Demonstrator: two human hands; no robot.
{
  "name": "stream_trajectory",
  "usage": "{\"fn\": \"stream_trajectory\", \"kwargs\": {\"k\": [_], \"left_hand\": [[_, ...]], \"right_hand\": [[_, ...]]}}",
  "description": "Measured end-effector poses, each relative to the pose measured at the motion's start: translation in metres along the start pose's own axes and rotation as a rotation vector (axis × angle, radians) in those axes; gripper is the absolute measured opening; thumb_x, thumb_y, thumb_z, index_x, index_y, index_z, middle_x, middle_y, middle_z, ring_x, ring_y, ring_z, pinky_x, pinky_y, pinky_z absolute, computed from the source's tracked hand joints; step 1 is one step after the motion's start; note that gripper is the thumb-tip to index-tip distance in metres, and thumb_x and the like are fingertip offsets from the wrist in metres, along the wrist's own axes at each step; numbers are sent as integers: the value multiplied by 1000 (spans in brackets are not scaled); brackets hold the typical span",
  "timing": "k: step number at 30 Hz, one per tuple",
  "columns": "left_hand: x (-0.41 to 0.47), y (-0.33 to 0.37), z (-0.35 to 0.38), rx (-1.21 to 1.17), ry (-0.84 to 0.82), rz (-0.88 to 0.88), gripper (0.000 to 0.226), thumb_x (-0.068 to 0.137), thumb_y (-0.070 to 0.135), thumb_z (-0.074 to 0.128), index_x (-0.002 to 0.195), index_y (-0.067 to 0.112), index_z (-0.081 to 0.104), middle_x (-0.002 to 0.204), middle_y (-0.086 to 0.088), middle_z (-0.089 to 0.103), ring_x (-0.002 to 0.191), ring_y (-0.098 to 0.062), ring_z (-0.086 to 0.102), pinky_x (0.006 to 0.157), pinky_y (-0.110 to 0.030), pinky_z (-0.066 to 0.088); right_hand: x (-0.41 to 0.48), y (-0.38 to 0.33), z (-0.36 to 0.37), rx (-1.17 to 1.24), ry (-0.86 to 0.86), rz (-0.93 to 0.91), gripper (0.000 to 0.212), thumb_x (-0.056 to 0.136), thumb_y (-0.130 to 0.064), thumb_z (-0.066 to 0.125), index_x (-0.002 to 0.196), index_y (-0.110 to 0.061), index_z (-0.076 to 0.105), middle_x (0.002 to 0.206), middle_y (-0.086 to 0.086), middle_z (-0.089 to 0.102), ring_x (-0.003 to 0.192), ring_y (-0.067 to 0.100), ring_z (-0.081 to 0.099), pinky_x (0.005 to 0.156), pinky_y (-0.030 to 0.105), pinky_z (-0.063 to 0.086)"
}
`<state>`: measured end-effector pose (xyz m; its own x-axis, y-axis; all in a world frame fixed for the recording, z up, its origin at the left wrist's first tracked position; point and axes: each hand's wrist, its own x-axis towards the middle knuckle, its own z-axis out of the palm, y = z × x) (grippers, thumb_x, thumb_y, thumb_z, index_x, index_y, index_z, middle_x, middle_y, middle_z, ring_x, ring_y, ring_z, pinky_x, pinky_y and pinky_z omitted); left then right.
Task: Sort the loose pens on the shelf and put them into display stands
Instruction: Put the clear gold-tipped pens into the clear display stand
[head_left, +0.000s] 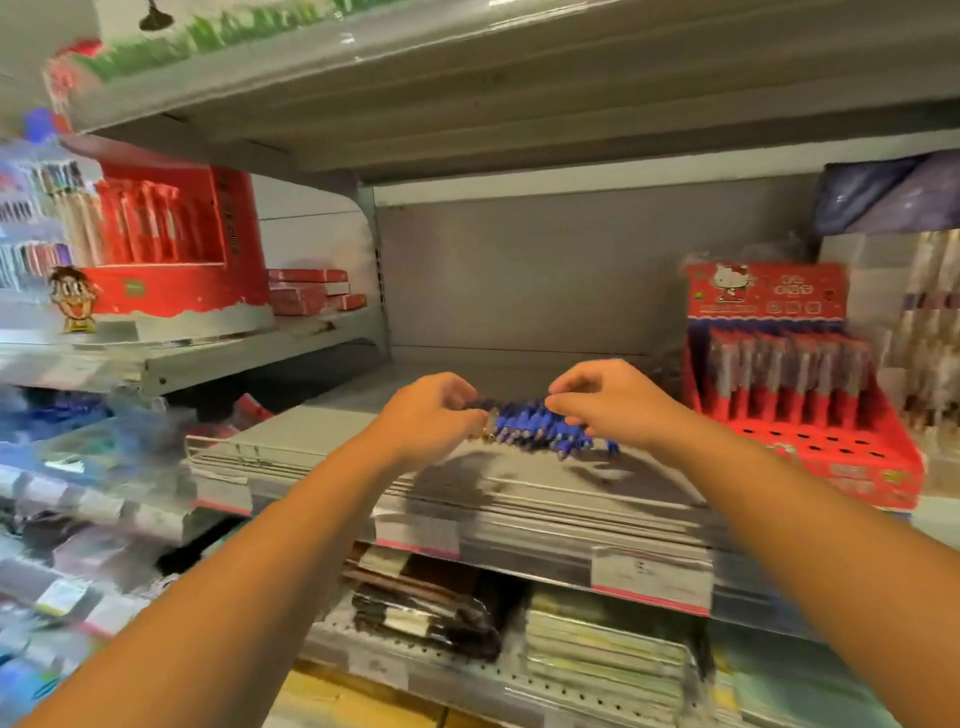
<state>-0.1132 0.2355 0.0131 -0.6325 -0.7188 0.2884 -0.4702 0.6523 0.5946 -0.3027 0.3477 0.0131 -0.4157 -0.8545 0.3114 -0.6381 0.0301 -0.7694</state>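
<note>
Pens (540, 428) bunched on shelf (519, 496), axes front-to-back, held by left hand (431, 418), right hand (610, 402).

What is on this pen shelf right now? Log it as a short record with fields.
place: grey metal shelf
loose pens: blue pens lying in a bunch mid-shelf
left hand: fingers curled on the bunch's left end
right hand: fingers curled on its right end
nearest stand: red cartoon-cat display stand right of the bunch, pens in its back rows, front holes empty
other stand: red display stand on the neighbouring shelf, left
task state: blue pens not yet in any stand
</note>
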Motion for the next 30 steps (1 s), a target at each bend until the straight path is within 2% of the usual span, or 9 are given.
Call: {"fn": "stream_trajectory", "kwargs": {"k": [4,7,10,12,18,21,24,26,30], "left_hand": [[37,-32,-11,10,-67,-63,38,89,37,65,121,18,60,115,1,60,106,-20,58,91,-36,49],[69,-48,-6,49,-129,-106,28,87,38,65,102,15,61,101,-4,59,85,-17,57,70,-32,43],[102,-55,7,138,-244,-159,47,87,45,62,106,2,61,110,-23,61,90,-24,62,62,-34,44],[123,-55,16,208,-331,-182,51,86,53,59,105,5,60,116,-19,61,93,-30,60,64,-36,47],[168,-41,36,248,-598,-172,48,103,45,40,68,15,54,46,3,60,30,-5,52,35,-15,39],[181,-41,35,323,-709,-155,49,97,56,46,74,15,57,59,-3,64,47,-19,59,52,-26,48],[193,-47,32,355,-720,-149,47,86,63,60,92,17,60,93,-6,65,92,-30,68,81,-37,55],[198,-51,32,346,-736,-131,44,85,60,62,94,18,59,98,-6,65,97,-29,69,83,-37,56],[203,-56,36,273,-797,-43,26,92,39,57,79,17,56,51,1,62,35,-12,58,38,-19,48]], "right_hand": [[49,-6,25,-156,-70,4,8,87,-27,71,84,-19,71,77,-2,69,71,15,62,65,30,49],[85,-10,35,-321,-163,-26,10,89,-27,68,90,-18,72,78,-8,66,75,11,61,62,24,45],[115,-10,41,-598,-307,-26,15,93,-30,61,102,-22,70,92,-8,62,87,13,58,76,28,44],[129,-7,47,-769,-434,-6,20,96,-30,57,109,-22,69,102,-8,63,94,15,58,85,31,47],[154,6,55,-783,-536,64,12,93,-26,61,104,-29,65,101,-7,66,92,12,61,85,29,50],[153,11,55,-769,-564,104,12,92,-26,61,103,-31,59,101,-5,64,89,11,58,87,31,49],[150,12,58,-728,-533,153,20,92,-29,61,112,-31,60,107,-4,64,98,15,60,91,32,50],[150,9,61,-721,-515,200,19,91,-28,61,109,-32,61,105,-6,65,97,15,62,84,28,52],[155,0,70,-734,-500,329,14,87,-27,59,94,-37,63,94,-9,68,89,13,63,77,29,52]]}}
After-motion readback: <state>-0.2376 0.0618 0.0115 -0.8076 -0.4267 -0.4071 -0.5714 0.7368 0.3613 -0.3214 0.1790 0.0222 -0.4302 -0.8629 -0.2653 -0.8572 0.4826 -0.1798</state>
